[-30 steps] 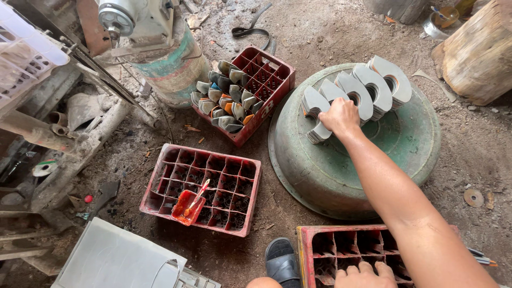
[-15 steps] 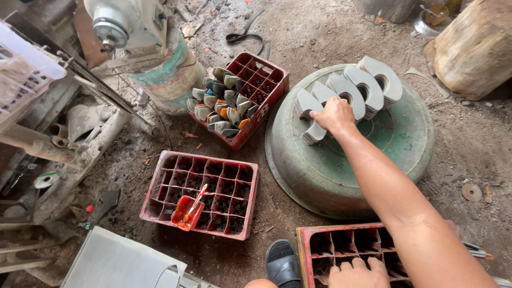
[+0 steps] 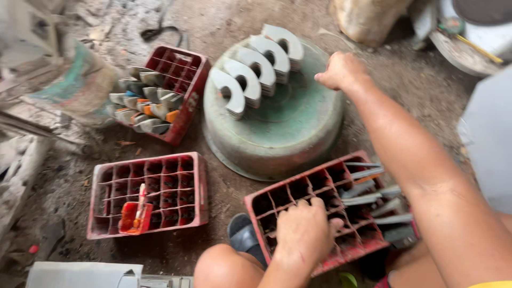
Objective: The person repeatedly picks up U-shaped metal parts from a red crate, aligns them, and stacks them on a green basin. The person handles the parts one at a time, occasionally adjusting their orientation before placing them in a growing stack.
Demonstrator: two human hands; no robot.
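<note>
The left hand [image 3: 304, 234] grips the gridded red plastic crate [image 3: 320, 213]; the right hand [image 3: 341, 70], a loose empty fist, hovers over the upturned round metal basin [image 3: 277, 128] beside grey U-shaped pieces [image 3: 256, 66].

Two bare forearms enter from the lower right of the frame, with no sleeves, watch or gloves on them. The right hand [image 3: 341, 70] shows in the upper middle, the left hand [image 3: 303, 234] in the lower middle; neither wears a ring that can be made out. A bare knee [image 3: 226, 266] rises at the bottom edge. Just beside it sits a dark rubber sandal [image 3: 242, 234]. A sliver of yellow clothing [image 3: 493, 284] shows at the bottom right corner.
</note>
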